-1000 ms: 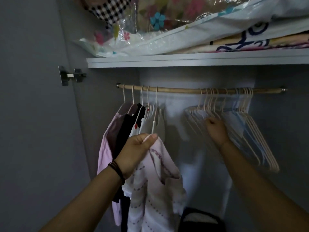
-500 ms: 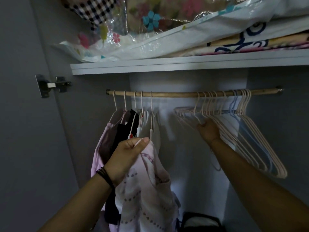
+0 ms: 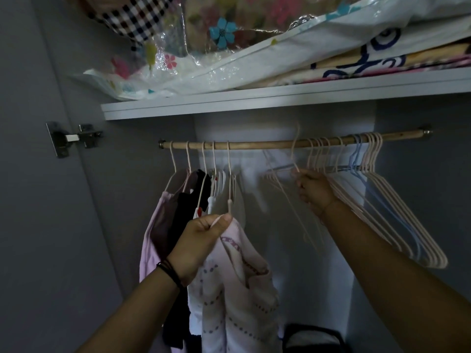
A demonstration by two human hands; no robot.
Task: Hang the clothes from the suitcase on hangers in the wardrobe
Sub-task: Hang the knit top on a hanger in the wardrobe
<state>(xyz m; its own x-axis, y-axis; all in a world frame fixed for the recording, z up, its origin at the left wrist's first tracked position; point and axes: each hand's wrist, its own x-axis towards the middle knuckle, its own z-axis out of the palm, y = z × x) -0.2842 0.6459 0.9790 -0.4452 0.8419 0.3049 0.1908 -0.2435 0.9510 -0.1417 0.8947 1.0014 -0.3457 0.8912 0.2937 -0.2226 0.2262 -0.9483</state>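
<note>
The wardrobe's wooden rod (image 3: pixel 293 143) runs across the middle. Soft clothes (image 3: pixel 175 215) hang at its left, thin bare hangers (image 3: pixel 397 212) bunch at its right. The left hand (image 3: pixel 201 247) is closed on a pink dotted top (image 3: pixel 237 289). The right hand (image 3: pixel 314 191) pinches one blurry pink hanger (image 3: pixel 295 154). Plastic-wrapped bedding (image 3: pixel 229 47) fills the top shelf (image 3: pixel 280 98).

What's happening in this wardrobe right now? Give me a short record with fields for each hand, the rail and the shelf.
left hand: closed on a pale patterned garment, held up just below the hung clothes
right hand: gripping an empty hanger whose blurred hook shows above the rail
rail: wooden; clothed hangers on the left, empty hangers bunched on the right
shelf: bedding in plastic bags on top
floor: dark bag, partly seen
</note>
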